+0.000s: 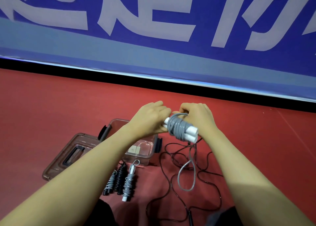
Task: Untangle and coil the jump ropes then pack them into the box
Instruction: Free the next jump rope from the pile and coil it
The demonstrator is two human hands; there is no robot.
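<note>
Lid (pixel 68 154) lies far left on red floor (pixel 51 106), touching clear box (pixel 145 150); left forearm crosses over box. 3 wound ropes (pixel 119 179) lie in front of box. Left hand (pixel 150 118) & right hand (pixel 196 116) both grip grey rope bundle (pixel 177 128) w/ white handles, held above floor. Loose black rope (pixel 171 183) sprawls below, right.
</note>
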